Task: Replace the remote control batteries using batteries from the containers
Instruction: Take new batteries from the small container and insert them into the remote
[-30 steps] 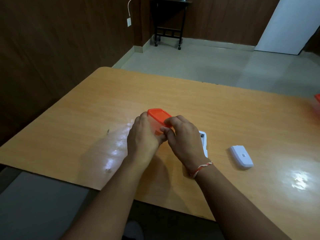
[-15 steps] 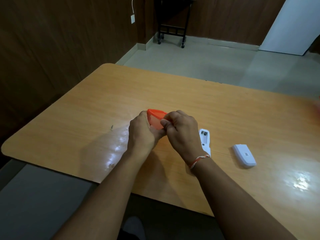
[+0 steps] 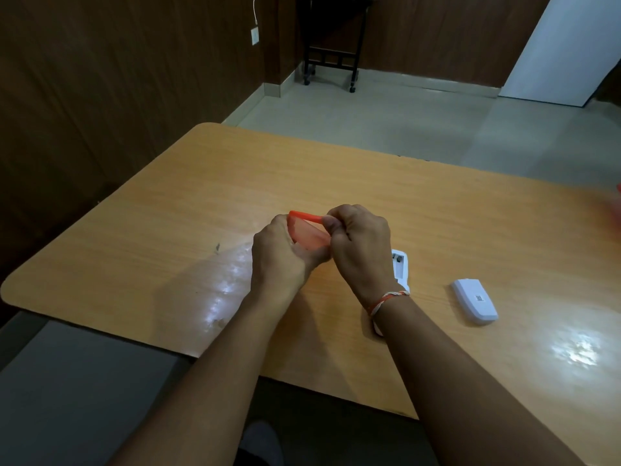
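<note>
My left hand (image 3: pixel 279 253) cups the light, slick container (image 3: pixel 307 235) while my right hand (image 3: pixel 361 245) pinches its springy orange lid (image 3: pixel 305 215) edge, likely prying.

Dark wood panelling (image 3: pixel 100 95) lines the walls above a pale tiled floor (image 3: pixel 420 122). A black wheeled stand (image 3: pixel 332 45) occupies the corner, near a white wall socket (image 3: pixel 255 36) and a white door (image 3: pixel 564 48).

The label on the battery cover (image 3: pixel 474 300) is too small to read.
</note>
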